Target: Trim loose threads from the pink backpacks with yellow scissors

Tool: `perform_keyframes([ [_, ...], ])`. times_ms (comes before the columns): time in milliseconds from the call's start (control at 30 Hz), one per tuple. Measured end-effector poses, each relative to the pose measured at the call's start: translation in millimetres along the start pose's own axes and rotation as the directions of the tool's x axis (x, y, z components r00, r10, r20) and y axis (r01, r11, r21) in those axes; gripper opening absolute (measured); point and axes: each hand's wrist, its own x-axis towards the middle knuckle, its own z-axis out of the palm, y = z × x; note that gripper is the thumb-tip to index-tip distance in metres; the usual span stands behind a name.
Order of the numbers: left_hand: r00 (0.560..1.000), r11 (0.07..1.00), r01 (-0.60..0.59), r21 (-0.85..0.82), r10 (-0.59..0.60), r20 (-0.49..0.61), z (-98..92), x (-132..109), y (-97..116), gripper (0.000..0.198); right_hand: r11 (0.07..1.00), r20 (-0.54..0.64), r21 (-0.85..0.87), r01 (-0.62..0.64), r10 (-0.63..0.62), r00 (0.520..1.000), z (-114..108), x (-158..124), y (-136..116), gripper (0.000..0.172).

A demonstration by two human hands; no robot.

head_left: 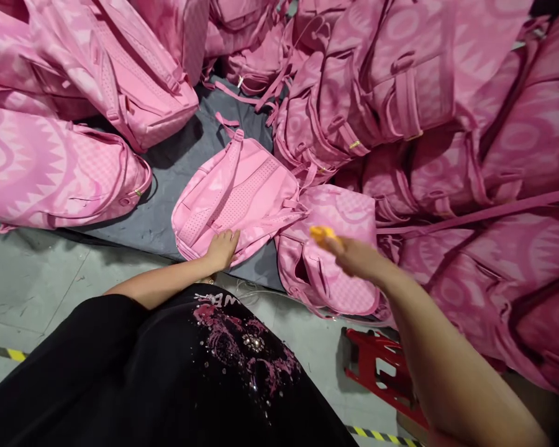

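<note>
A pink backpack lies with its straps and perforated back panel facing up on a dark grey cover. My left hand is closed on its near edge, fingers over the panel and the thumb not clearly seen. To the right, my right hand is raised in front of another pink backpack, its fingers wrapped round a small yellow-orange tool. Motion blurs the tool, so its exact kind cannot be made out.
Pink patterned backpacks are piled along the back and right. More backpacks lie on the left. The dark grey cover shows between them. A red plastic stool stands on the floor at the lower right, near yellow-black tape.
</note>
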Motion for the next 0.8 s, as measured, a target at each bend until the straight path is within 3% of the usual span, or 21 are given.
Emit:
perform_keyframes([
  [67, 0.998, 0.991, 0.014, -0.135, -0.022, -0.056, -0.2, 2.8, -6.3, 0.066, 0.991, 0.231, 0.124, 0.051, -0.079, 0.970, 5.6, -9.3, 15.2, 0.058],
  [100, 0.995, 0.968, 0.039, -0.250, -0.060, -0.077, -1.3, 4.8, -9.9, 0.055, 0.990, 0.228, 0.135, 0.030, -0.060, 0.972, 8.7, -12.1, 21.2, 0.057],
  [133, 0.989, 0.917, 0.087, -0.390, -0.128, -0.079, -3.0, 7.4, -13.7, 0.044, 0.993, 0.145, 0.114, -0.018, 0.001, 0.989, 11.7, -13.7, 25.8, 0.057],
  [200, 0.957, 0.715, 0.234, -0.659, -0.288, 0.027, -7.3, 13.1, -21.1, 0.041, 0.993, -0.026, 0.079, -0.092, 0.094, 0.995, 16.5, -13.5, 31.0, 0.059],
  [267, 0.907, 0.502, 0.375, -0.779, -0.373, 0.196, -11.4, 17.5, -25.4, 0.045, 0.995, 0.030, 0.102, -0.012, 0.009, 0.999, 19.6, -11.0, 30.8, 0.061],
  [300, 0.889, 0.448, 0.418, -0.790, -0.383, 0.253, -12.7, 18.4, -25.6, 0.045, 0.992, 0.064, 0.121, 0.033, -0.041, 0.997, 20.5, -9.4, 29.2, 0.061],
  [367, 0.889, 0.444, 0.419, -0.792, -0.380, 0.257, -13.0, 17.0, -22.2, 0.041, 0.995, -0.058, 0.096, 0.023, -0.017, 0.998, 21.8, -6.5, 25.0, 0.060],
  [433, 0.928, 0.546, 0.299, -0.782, -0.358, 0.105, -10.5, 12.8, -15.9, 0.038, 0.998, -0.245, 0.045, -0.033, 0.044, 0.968, 24.0, -5.7, 21.9, 0.060],
  [467, 0.942, 0.604, 0.223, -0.765, -0.335, 0.010, -8.8, 10.7, -12.8, 0.040, 0.999, -0.261, 0.035, -0.011, 0.019, 0.965, 26.2, -6.6, 21.0, 0.060],
  [533, 0.945, 0.679, 0.099, -0.728, -0.293, -0.146, -6.5, 8.1, -8.9, 0.047, 0.997, -0.185, 0.042, 0.072, -0.063, 0.981, 34.1, -11.8, 19.9, 0.060],
  [567, 0.946, 0.683, 0.066, -0.727, -0.275, -0.172, -6.8, 7.7, -8.6, 0.049, 0.996, -0.156, 0.046, 0.070, -0.062, 0.986, 40.2, -16.2, 18.8, 0.060],
  [700, 0.987, 0.578, 0.012, -0.816, -0.136, -0.082, -25.2, 6.0, -23.6, 0.053, 0.996, -0.107, 0.053, -0.068, 0.073, 0.992, 81.5, -40.5, 2.4, 0.055],
  [767, 0.956, 0.524, -0.025, -0.851, -0.236, -0.174, -43.6, 2.5, -43.9, 0.047, 0.997, -0.010, 0.064, -0.041, 0.041, 0.999, 110.2, -52.1, -13.9, 0.049],
  [800, 0.905, 0.483, -0.036, -0.875, -0.357, -0.234, -53.5, 0.5, -56.9, 0.041, 0.997, 0.030, 0.061, -0.044, 0.042, 0.999, 125.0, -56.7, -22.8, 0.047],
])
